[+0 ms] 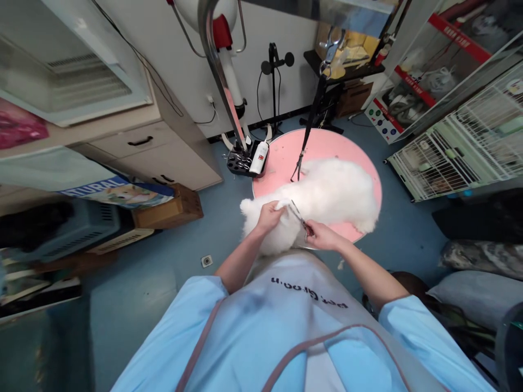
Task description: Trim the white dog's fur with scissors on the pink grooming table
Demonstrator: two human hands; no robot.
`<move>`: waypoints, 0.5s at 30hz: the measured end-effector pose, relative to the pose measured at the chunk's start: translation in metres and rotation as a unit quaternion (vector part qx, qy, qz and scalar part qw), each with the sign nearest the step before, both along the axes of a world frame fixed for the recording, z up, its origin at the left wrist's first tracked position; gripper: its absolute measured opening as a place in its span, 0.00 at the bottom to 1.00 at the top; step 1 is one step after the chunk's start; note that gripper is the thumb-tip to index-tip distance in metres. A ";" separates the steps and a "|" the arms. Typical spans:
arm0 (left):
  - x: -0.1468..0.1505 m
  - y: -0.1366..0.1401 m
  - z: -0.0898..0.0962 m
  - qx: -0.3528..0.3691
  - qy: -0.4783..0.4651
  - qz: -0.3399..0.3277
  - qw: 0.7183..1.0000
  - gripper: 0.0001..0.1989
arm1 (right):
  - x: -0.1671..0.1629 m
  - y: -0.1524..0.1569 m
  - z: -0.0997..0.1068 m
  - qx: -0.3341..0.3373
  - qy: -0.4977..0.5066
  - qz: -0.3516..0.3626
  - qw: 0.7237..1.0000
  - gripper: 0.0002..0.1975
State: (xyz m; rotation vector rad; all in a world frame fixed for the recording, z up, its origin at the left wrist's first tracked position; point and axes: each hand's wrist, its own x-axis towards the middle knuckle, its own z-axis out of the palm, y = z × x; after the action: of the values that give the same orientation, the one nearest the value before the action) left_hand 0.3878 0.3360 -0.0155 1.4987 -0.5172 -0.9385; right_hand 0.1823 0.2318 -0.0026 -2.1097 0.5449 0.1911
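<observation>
A fluffy white dog (339,188) lies stretched across a round pink grooming table (281,149), its head end toward the left by my apron. My left hand (269,216) is closed on the dog's ear or a tuft of fur near its head; which one I cannot tell. In my right hand (321,235) is a pair of scissors (299,215), the blades pointing up and left against the white fur, close to my left fingers. A black strap (311,120) hangs from the overhead metal arm down to the table beside the dog.
At the table's far left edge, a black tool holder (239,161) carries several scissors and a white bottle (259,158). The curved metal arm (220,76) rises above it. Wire cages (453,149) stand on the right, a drawer cabinet (163,147) on the left.
</observation>
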 end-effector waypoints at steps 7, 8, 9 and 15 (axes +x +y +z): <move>0.002 0.004 0.002 0.008 0.003 -0.003 1.000 0.13 | -0.001 0.024 -0.005 0.034 0.001 -0.013 0.999 0.11; 0.003 0.004 0.002 0.006 -0.001 -0.002 1.000 0.13 | -0.001 0.027 -0.006 0.029 0.001 -0.015 0.999 0.10; 0.004 0.004 0.002 0.004 -0.003 -0.003 1.000 0.12 | 0.000 0.030 -0.007 0.024 0.002 -0.023 0.999 0.09; 0.012 0.004 -0.002 0.002 -0.003 -0.020 1.000 0.12 | -0.005 0.039 -0.015 0.038 0.006 -0.055 0.998 0.05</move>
State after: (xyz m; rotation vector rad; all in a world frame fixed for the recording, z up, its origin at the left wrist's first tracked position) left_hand 0.4003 0.3403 -0.0172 1.5002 -0.5512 -0.9683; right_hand 0.1771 0.2707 -0.0174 -2.0003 0.6482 0.1589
